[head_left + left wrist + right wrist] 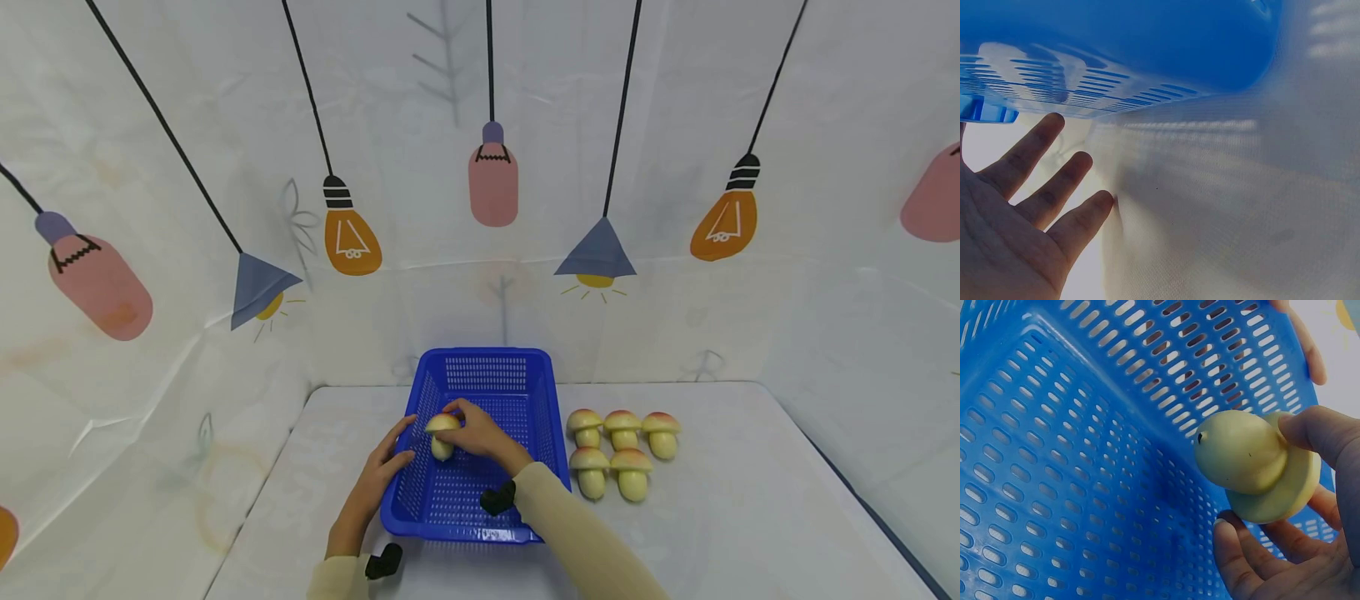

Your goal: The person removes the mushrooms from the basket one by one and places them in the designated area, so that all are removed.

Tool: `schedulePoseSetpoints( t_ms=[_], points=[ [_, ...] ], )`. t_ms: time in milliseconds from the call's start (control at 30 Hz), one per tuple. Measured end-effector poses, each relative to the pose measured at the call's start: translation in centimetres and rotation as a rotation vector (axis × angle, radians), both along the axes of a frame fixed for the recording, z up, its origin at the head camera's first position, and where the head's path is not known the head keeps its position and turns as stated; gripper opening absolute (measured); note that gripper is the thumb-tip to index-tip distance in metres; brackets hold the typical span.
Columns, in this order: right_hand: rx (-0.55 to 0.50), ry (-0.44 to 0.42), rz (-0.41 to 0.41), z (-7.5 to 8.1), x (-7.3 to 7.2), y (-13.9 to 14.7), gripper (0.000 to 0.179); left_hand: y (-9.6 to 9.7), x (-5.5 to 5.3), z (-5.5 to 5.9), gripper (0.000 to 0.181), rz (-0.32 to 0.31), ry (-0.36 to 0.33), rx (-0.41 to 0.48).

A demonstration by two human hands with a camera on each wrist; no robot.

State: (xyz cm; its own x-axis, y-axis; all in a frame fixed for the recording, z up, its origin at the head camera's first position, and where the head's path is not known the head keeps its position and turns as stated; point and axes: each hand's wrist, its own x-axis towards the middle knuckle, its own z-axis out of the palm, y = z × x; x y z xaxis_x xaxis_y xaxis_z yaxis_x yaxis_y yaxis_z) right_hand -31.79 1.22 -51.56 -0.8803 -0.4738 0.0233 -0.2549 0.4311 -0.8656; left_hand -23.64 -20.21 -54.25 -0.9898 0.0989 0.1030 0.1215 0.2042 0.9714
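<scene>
A blue plastic basket [480, 533] with slotted walls stands on the white table. Inside it, toward the left wall, my right hand [480, 432] pinches a mushroom [442, 450] with a pale stem and a yellow cap tinged red. The right wrist view shows the mushroom [1241, 453] tilted, thumb on one side and fingers beneath the cap, over the slotted floor. My left hand [372, 479] is at the basket's left rim, its fingertips right by the edge. Seen from the left wrist, the left hand [1016, 206] has its fingers spread along the outer wall.
Right of the basket lie several more mushrooms [632, 473] in two rows on the white table [750, 508]. Behind the table hangs a pale cloth [420, 308] printed with lamps and bulbs, which also runs along both sides.
</scene>
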Motion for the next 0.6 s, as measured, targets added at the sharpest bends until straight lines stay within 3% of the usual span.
schedulePoseSetpoints(
  t_ms=[400, 600],
  points=[
    [-0.013, 0.033, -0.015, 0.5, 0.4, 0.1, 0.043, -0.1, 0.0, 0.1, 0.061, -0.019, 0.010, 0.002],
    [-0.039, 0.036, -0.016, 1.4, 1.2, 0.4, 0.044, -0.1, 0.0, 0.2, 0.060, -0.013, 0.005, -0.008]
  ],
)
